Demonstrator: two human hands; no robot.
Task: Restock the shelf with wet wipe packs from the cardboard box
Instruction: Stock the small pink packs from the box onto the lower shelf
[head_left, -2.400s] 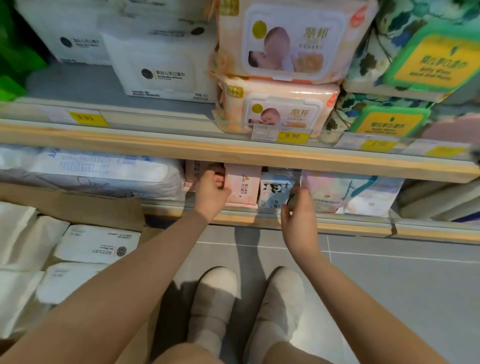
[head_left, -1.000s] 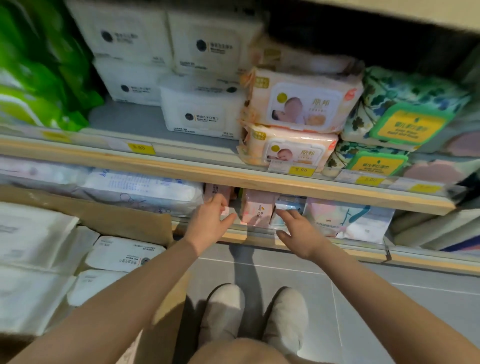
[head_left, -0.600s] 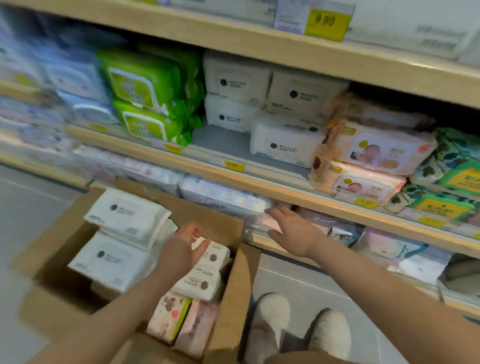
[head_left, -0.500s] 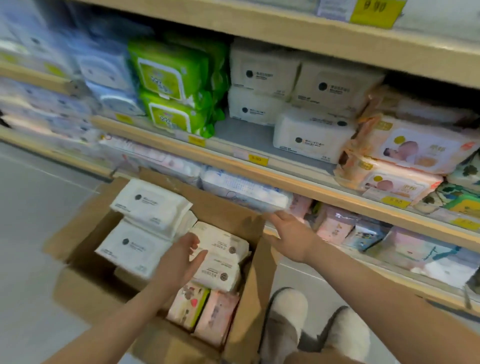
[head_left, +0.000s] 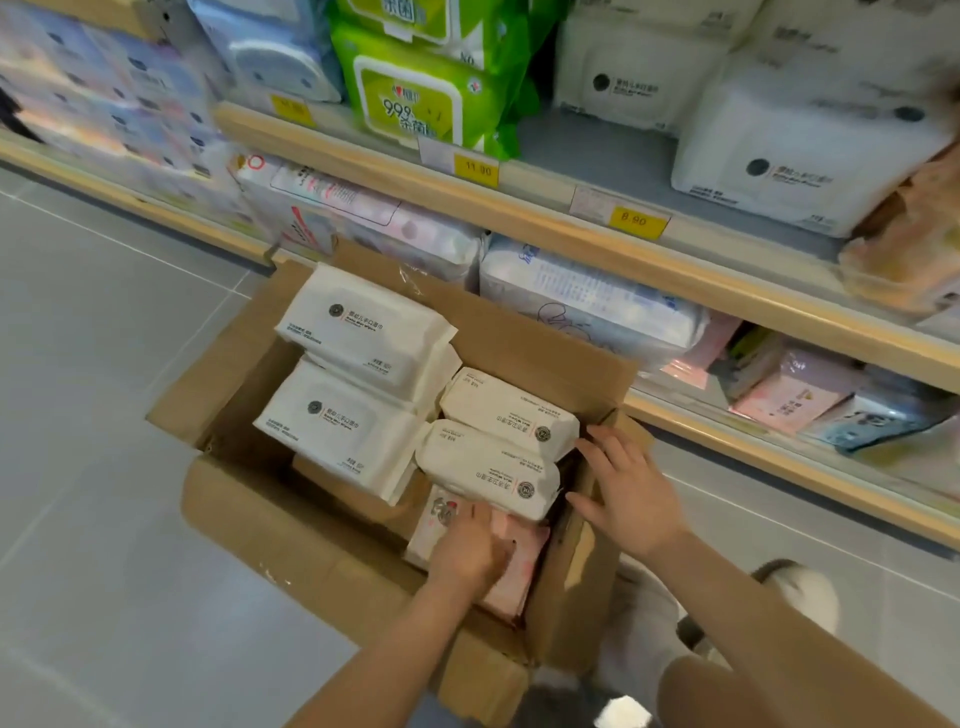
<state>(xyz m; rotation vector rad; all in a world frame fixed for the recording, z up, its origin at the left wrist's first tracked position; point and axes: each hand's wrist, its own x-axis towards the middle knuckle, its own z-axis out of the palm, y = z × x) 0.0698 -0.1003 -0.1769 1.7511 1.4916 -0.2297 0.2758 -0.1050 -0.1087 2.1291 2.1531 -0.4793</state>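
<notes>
left hand (head_left: 470, 558) fingers curl onto the flat pink wet wipe packs (head_left: 511, 564) beneath them, long axis running away; right hand (head_left: 626, 493) hovers open beside.

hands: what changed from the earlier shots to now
Both hands left the lower shelf and came down to the cardboard box. The left hand now rests on the pink packs, fingers pressed onto them; whether it grips one is unclear. The right hand hovers open at the box's right wall beside the cream packs. The white packs stayed stacked in the box.
</notes>
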